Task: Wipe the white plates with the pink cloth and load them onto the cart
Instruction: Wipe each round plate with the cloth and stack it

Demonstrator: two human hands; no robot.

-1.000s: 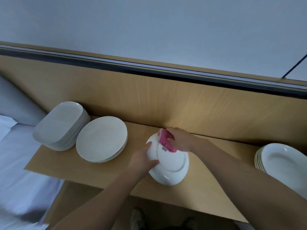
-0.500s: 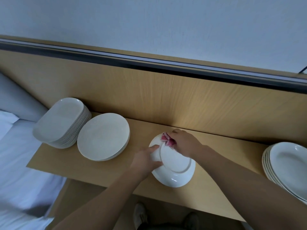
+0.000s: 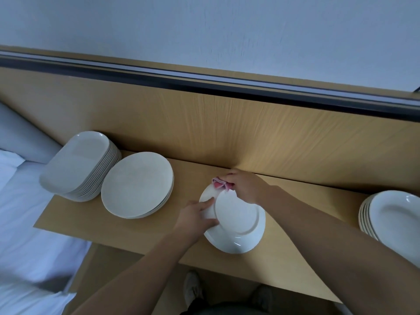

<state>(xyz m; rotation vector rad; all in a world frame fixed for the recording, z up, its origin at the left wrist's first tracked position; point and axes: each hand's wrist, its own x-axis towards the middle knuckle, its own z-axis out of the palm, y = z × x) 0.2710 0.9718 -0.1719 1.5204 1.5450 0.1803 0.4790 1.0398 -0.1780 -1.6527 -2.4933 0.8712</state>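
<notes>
A white round plate is tilted above the wooden shelf, underside with its foot ring toward me. My left hand grips its left rim, thumb on top. My right hand holds the bunched pink cloth against the plate's far edge. Most of the cloth is hidden under my fingers. No cart is in view.
A stack of oblong white dishes and a stack of round white plates stand to the left. Another stack of deep oval plates sits at the right edge. A white bed lies left; a wooden wall panel rises behind.
My right hand with the cloth has slid from the plate's upper face up to its far rim. The plate has turned slightly in my left hand.
</notes>
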